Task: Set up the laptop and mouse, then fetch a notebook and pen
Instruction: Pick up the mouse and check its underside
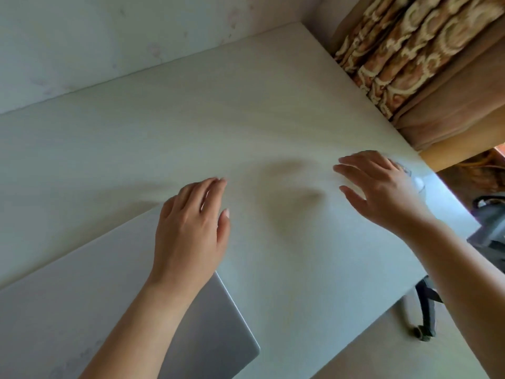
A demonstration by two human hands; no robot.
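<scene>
A closed silver laptop (82, 310) lies flat on the pale table (287, 110) at the near left, its rounded corner toward the table's near edge. The left hand (191, 228) is over the laptop's far right corner, palm down, fingers loosely bent and close together, gripping nothing; whether it touches the lid cannot be told. Off the table's near right edge, part of a dark chair base with a caster (425, 310) shows against the floor. Further along, the right hand (382, 187) reaches across the table toward its right edge, fingers spread wide and straight, its grip holding nothing. Just beyond that hand, partly hidden by it, sits a white mouse (416, 180), blurred, near the table's right edge; the fingers do not plainly close on it. A grey object (489, 222) stands beside the table at the right. At the far right corner hangs a patterned brown and cream curtain (410, 50), and a pale wall (109, 36) runs behind the table's far edge
</scene>
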